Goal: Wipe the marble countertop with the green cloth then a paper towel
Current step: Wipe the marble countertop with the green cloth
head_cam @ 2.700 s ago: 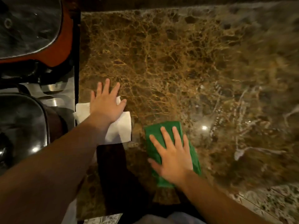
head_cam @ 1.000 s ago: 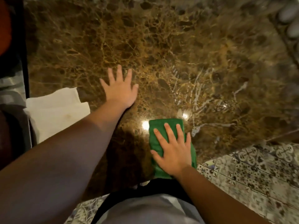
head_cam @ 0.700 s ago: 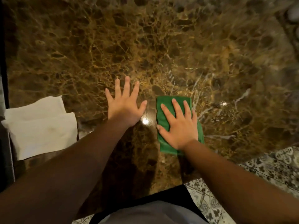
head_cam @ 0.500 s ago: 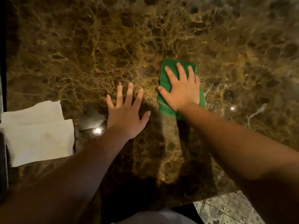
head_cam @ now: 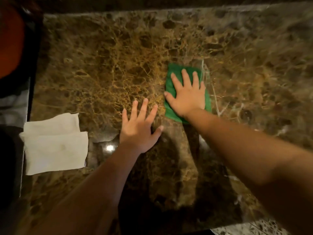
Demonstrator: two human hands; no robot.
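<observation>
A folded green cloth (head_cam: 172, 92) lies on the brown veined marble countertop (head_cam: 101, 68), right of centre. My right hand (head_cam: 187, 94) presses flat on the cloth, fingers spread and pointing away from me. My left hand (head_cam: 139, 127) rests flat on the bare marble just left of and nearer than the cloth, fingers apart, holding nothing. A folded white paper towel (head_cam: 54, 143) lies at the counter's left edge, apart from both hands.
A dark gap and metal surface (head_cam: 15, 99) border the counter on the left, with a red-orange object (head_cam: 10, 44) at the upper left. A dark ledge (head_cam: 152, 4) runs along the back. Patterned floor tile (head_cam: 245, 228) shows at the lower right.
My right hand has pushed the green cloth away from me, from near the front edge to mid-counter. My left hand left the paper towel and now rests on bare marble.
</observation>
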